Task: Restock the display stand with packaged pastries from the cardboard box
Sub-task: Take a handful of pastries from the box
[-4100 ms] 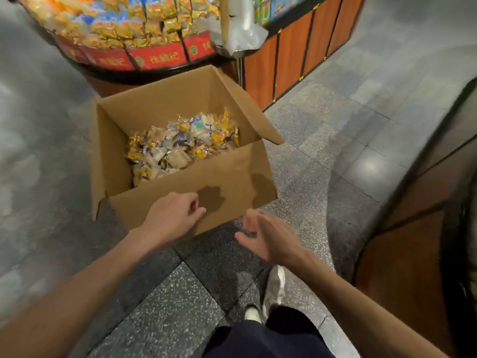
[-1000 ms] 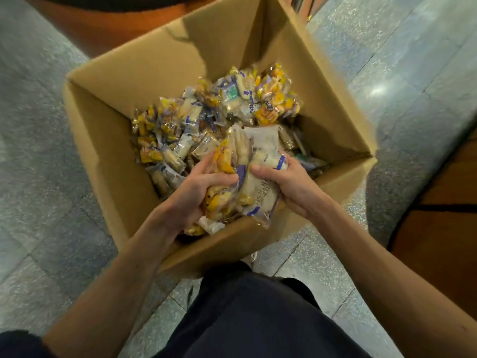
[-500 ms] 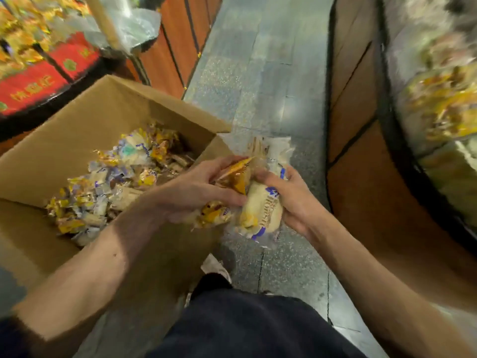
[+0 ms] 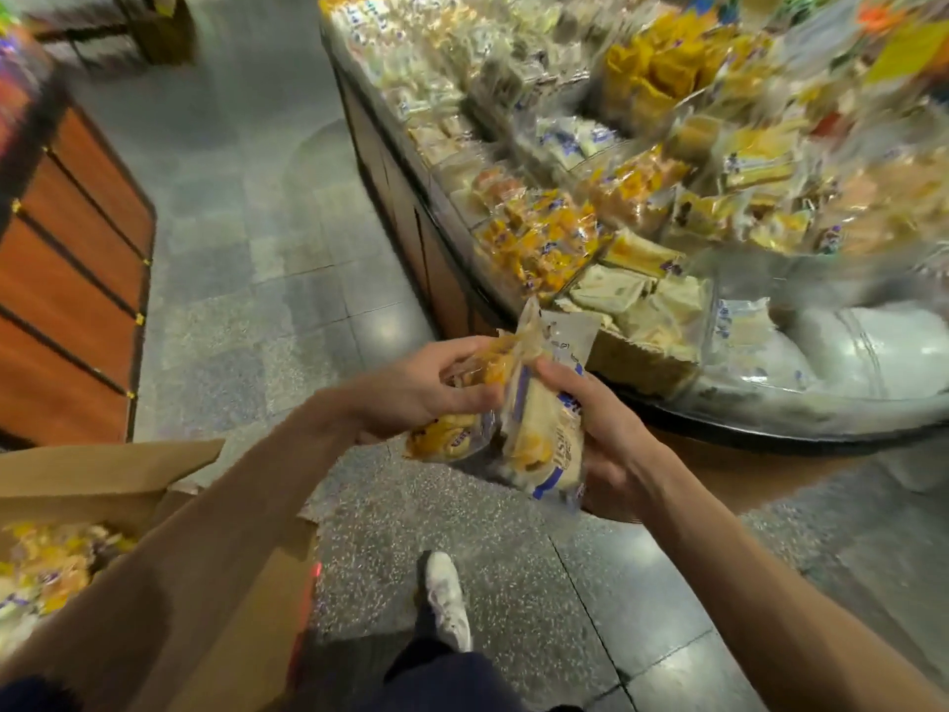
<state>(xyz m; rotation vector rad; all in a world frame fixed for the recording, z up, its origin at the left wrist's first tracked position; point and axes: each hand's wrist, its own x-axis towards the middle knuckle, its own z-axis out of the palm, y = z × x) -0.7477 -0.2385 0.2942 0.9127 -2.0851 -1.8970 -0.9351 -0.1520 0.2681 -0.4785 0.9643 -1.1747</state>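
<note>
Moved away from the cardboard box [image 4: 92, 470] at lower left, the packaged pastries [image 4: 544, 444] now hang near the display stand [image 4: 770, 418] rim. Our left hand [image 4: 416, 393] and right hand [image 4: 611, 444] each grip wrappers, pressed together above the floor [image 4: 257, 300].

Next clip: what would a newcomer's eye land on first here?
Mid-frame, the left hand and right hand grip a bundle of clear-wrapped yellow pastries. Upper right sits the crowded display stand of packaged pastries; the open brown cardboard box lies lower left.
</note>
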